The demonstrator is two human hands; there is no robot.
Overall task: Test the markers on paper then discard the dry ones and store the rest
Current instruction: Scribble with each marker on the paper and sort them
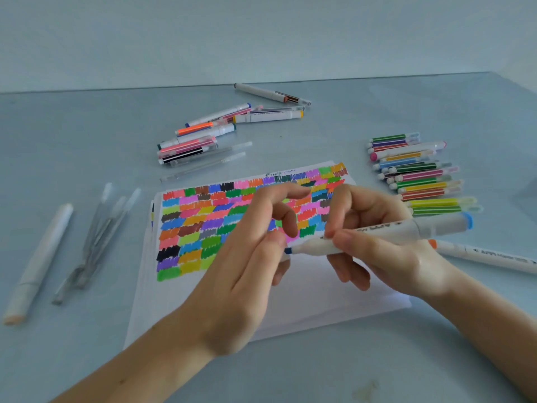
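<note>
Over the swatch-covered paper (232,222), head view: right hand (386,245) pinches white marker (377,232), long axis left-right, dark blue tip pointing left, light blue cap end right. Left hand (247,257) loosely curled, holding nothing, fingertips near the tip. Grey-blue table (290,373); pale wall behind far edge.

1. A pale blue-grey table (406,359) carries everything; its surface is smooth and a little shiny.
2. Behind the far edge stands a plain light wall (261,33).
3. Near the front edge, toward the right corner, lies a faint brownish stain (365,388).
4. A tiny dark speck (280,136) sits in the far half.
5. At the right edge is a dim grey shape (527,196), perhaps something transparent.
</note>
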